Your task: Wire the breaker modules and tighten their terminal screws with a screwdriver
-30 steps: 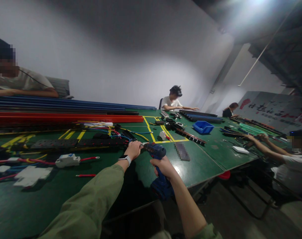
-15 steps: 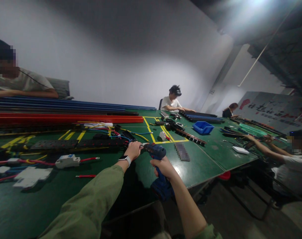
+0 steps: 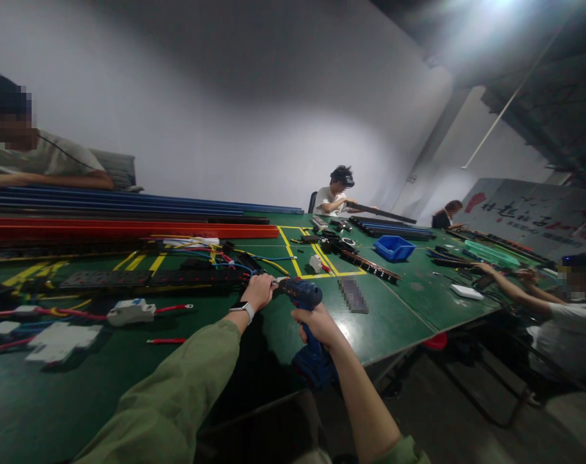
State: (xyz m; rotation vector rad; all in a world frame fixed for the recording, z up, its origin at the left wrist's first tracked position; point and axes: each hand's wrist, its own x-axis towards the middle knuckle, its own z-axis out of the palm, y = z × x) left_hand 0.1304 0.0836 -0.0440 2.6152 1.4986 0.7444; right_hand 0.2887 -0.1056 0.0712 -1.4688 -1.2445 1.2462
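Note:
My right hand (image 3: 322, 323) is wrapped round the grip of a blue cordless drill (image 3: 303, 293), its chuck pointing left. Close to the drill's tip, my left hand (image 3: 260, 291) has its fingers closed at the right end of a long black socket strip (image 3: 196, 278). What those fingers pinch is mostly hidden; a small light metallic bit shows between them and the chuck. Left of my forearm lie a white circuit breaker (image 3: 132, 312) with red leads, a second white breaker (image 3: 63, 343) and a short red wire (image 3: 166, 341).
Red rails (image 3: 215, 230) and blue rails (image 3: 176, 203) run along the table's far left side. A blue bin (image 3: 394, 247), a pixelated flat rectangle (image 3: 353, 295) and a black strip (image 3: 370, 265) lie to the right. Co-workers sit around the green table (image 3: 399, 309).
Across the table, a co-worker has lifted a long dark rail off the table. My hands and the drill have stayed in place.

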